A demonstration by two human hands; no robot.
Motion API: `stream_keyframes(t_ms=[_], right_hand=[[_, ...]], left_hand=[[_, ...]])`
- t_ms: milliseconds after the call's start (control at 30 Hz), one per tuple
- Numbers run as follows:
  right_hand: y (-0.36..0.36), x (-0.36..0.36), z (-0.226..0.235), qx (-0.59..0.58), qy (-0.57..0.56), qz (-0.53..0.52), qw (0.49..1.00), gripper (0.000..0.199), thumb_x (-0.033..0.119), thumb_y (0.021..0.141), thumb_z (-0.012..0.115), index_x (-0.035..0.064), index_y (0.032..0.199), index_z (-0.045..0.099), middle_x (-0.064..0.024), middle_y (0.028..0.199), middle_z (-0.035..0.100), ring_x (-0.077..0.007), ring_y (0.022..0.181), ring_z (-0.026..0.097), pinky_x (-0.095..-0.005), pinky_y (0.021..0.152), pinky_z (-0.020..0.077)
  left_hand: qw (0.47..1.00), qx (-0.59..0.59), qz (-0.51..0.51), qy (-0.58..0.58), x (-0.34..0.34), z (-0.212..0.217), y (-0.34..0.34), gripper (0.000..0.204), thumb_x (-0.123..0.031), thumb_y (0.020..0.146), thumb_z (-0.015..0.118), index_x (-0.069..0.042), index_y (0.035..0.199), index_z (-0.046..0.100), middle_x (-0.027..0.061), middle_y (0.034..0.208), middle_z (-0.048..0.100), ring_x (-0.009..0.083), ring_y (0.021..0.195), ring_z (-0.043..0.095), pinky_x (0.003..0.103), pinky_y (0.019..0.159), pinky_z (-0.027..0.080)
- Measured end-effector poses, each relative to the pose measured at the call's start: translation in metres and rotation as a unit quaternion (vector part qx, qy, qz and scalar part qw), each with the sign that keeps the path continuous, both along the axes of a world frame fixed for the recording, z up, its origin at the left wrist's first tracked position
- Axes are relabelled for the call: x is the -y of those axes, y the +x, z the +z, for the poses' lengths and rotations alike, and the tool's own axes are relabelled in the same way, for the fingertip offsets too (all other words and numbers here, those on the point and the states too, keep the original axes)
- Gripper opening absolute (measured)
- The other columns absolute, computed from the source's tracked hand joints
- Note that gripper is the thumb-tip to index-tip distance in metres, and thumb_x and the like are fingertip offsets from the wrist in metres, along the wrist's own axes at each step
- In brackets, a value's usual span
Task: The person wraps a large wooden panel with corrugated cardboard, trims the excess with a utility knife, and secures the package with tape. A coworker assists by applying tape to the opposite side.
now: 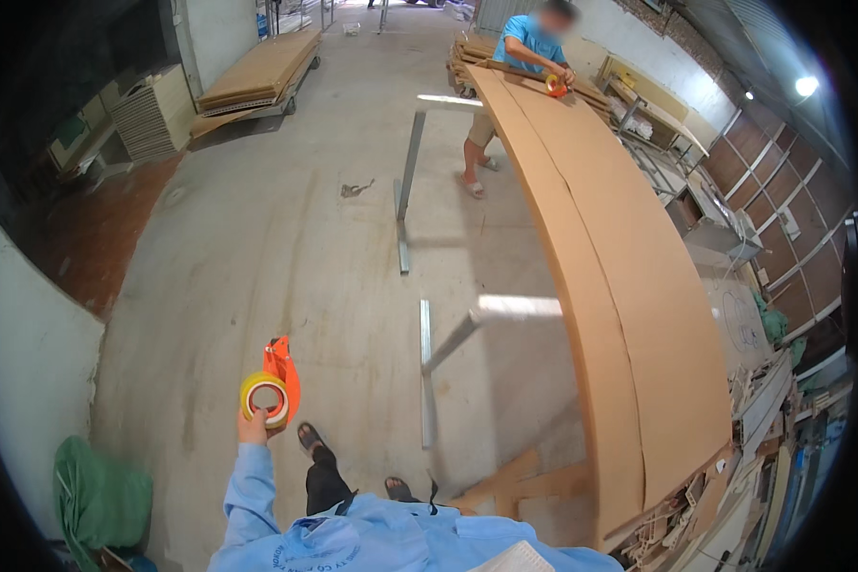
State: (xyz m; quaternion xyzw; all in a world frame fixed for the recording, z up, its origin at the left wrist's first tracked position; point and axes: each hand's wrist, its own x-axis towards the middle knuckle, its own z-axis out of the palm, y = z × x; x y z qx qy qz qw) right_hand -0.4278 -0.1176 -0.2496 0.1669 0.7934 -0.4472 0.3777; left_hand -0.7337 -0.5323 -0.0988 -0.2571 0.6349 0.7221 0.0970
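My left hand (255,428) is closed round an orange tape dispenser (291,375) loaded with a yellow roll of tape, held out over the floor at my left. My right hand does not show. To my right a long cardboard-wrapped panel (591,286) lies across metal stands, with a dark seam running along its length. At the panel's far end a co-worker in a light blue shirt (536,43) bends over it. Another orange tape dispenser (555,86) is at that person's hands.
Two metal stands hold up the panel, the nearer stand (448,345) with its foot on the concrete floor (286,238). Flat cardboard sheets (262,69) are stacked on a cart at the far left. A green sack (100,491) sits lower left; scrap strips (763,419) pile up at right.
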Motion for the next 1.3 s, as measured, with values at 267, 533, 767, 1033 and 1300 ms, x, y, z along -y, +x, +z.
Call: stream_keyframes(t_ms=[267, 533, 767, 1033, 1300], right_hand=[[-0.214, 0.047, -0.055, 0.047, 0.003, -0.041, 0.998, 0.046, 0.017, 0.078, 0.060, 0.0073, 0.122, 0.062, -0.0171, 0.096, 0.071, -0.0214, 0.086, 0.067, -0.0351, 0.075, 0.0514], [-0.408, 0.076, -0.033, 0.077, 0.099, -0.130, 0.984, 0.065, 0.054, 0.076, 0.071, 0.0053, 0.119, 0.065, -0.0185, 0.102, 0.071, -0.0257, 0.092, 0.068, -0.0356, 0.082, 0.0512], [-0.639, 0.040, -0.054, -0.024, 0.094, -0.325, 0.941, 0.048, 0.042, 0.088, 0.059, 0.0063, 0.119, 0.061, -0.0160, 0.114, 0.068, -0.0286, 0.108, 0.064, -0.0410, 0.093, 0.0492], [-0.727, -0.032, -0.024, 0.070, 0.035, -0.114, 0.990, 0.051, 0.042, 0.088, 0.060, 0.0077, 0.125, 0.058, -0.0212, 0.124, 0.061, -0.0307, 0.117, 0.058, -0.0388, 0.098, 0.0451], [-1.004, -0.188, 0.193, -0.367, -0.150, -0.498, 0.771, 0.076, 0.022, 0.090, 0.068, 0.0006, 0.149, 0.026, -0.0182, 0.137, 0.053, -0.0257, 0.119, 0.057, -0.0343, 0.095, 0.0486]], left_hand=[[0.984, 0.014, -0.127, 0.121, -0.016, 0.017, -0.243, 0.036, -0.010, 0.085, 0.052, -0.001, 0.119, 0.046, 0.0200, 0.106, 0.065, 0.0310, 0.085, 0.069, 0.045, 0.064, 0.063], [0.946, -0.061, -0.279, 0.154, -0.124, 0.084, -0.506, 0.040, -0.010, 0.086, 0.051, -0.001, 0.124, 0.044, 0.0204, 0.108, 0.064, 0.0305, 0.086, 0.069, 0.042, 0.066, 0.063], [0.944, -0.074, -0.274, 0.170, -0.252, 0.114, -0.703, 0.040, -0.016, 0.086, 0.054, -0.004, 0.123, 0.045, 0.0178, 0.105, 0.065, 0.0299, 0.084, 0.070, 0.042, 0.068, 0.062], [0.927, -0.013, -0.327, 0.185, -0.359, 0.129, -0.864, 0.031, -0.019, 0.088, 0.054, -0.003, 0.115, 0.049, 0.0163, 0.099, 0.067, 0.0272, 0.079, 0.070, 0.035, 0.064, 0.062], [0.845, 0.019, -0.451, 0.288, -0.473, 0.090, -0.982, 0.030, -0.022, 0.091, 0.054, -0.007, 0.115, 0.047, 0.0144, 0.105, 0.065, 0.0263, 0.083, 0.069, 0.039, 0.066, 0.061]])
